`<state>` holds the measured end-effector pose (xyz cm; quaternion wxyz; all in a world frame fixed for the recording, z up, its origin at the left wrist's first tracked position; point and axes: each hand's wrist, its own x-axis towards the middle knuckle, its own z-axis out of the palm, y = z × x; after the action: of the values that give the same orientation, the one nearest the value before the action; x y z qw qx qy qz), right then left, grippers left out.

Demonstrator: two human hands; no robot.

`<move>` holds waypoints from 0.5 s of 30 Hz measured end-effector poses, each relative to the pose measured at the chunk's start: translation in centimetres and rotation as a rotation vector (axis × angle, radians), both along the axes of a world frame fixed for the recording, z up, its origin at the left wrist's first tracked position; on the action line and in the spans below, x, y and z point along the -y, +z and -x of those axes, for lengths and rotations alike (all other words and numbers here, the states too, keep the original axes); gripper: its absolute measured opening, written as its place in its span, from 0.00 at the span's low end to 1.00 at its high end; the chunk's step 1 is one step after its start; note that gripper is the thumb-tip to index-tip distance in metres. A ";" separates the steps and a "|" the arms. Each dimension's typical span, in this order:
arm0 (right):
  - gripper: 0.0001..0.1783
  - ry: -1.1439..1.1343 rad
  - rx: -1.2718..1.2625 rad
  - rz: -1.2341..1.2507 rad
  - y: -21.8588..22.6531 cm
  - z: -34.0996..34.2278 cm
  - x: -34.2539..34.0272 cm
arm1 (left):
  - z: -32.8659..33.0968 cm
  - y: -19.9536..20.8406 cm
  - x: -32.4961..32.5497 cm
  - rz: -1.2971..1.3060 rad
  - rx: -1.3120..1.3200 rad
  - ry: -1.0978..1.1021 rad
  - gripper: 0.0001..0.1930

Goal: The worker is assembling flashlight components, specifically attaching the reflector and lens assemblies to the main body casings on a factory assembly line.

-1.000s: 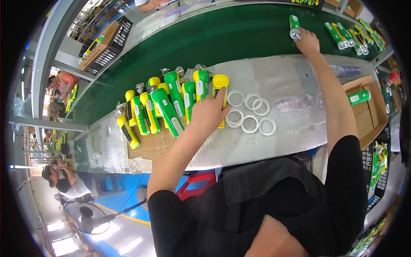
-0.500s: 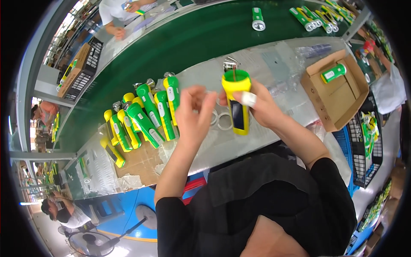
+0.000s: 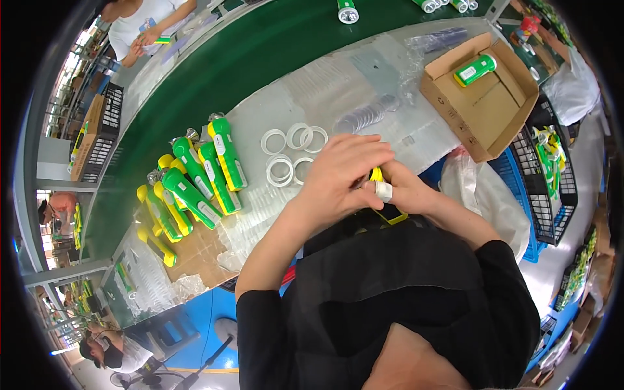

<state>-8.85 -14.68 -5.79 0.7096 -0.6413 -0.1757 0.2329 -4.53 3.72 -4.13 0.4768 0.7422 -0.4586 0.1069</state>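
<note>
My left hand (image 3: 342, 174) and my right hand (image 3: 398, 192) are wrapped together around a yellow and green flashlight (image 3: 390, 211), held close to my chest; only its yellow body shows beneath the fingers. One right finger has a white wrap. Several white plastic rings (image 3: 292, 151) lie on the worktop just left of my hands. Further left, several green and yellow flashlights (image 3: 195, 182) lie side by side.
A green conveyor belt (image 3: 260, 45) runs behind the worktop, carrying one flashlight (image 3: 347, 11). An open cardboard box (image 3: 484, 97) at right holds a green flashlight (image 3: 474, 69). Clear discs (image 3: 364, 117) lie near it. Black crates (image 3: 552, 169) stand far right. Another person (image 3: 146, 26) works at top left.
My right hand came back from the belt with a flashlight, my left hand joined it, and both drew the flashlight down from over the worktop toward my chest.
</note>
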 end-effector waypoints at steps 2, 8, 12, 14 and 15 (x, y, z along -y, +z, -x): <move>0.28 -0.082 0.018 -0.045 -1.6 0.4 -0.2 | 0.2 0.0 0.5 -0.142 0.104 -0.001 0.42; 0.28 -0.299 -0.244 -0.285 -0.3 -0.3 0.9 | -2.9 -2.2 0.5 0.026 -0.143 0.381 0.27; 0.31 -0.309 -0.177 -0.304 -0.5 -1.1 2.2 | -3.8 -4.1 0.1 -0.499 0.071 0.526 0.27; 0.30 -0.288 -0.152 -0.295 -0.3 -1.2 2.2 | -4.2 -4.7 -0.2 -0.558 0.029 0.483 0.27; 0.30 -0.286 -0.151 -0.279 -0.1 -1.1 2.2 | -4.2 -4.6 -0.3 -0.559 0.029 0.479 0.27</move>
<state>-7.80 -16.87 -5.94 0.8286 -0.5359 -0.0596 0.1506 -0.32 4.06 -8.71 0.2108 0.9285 -0.2900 0.0966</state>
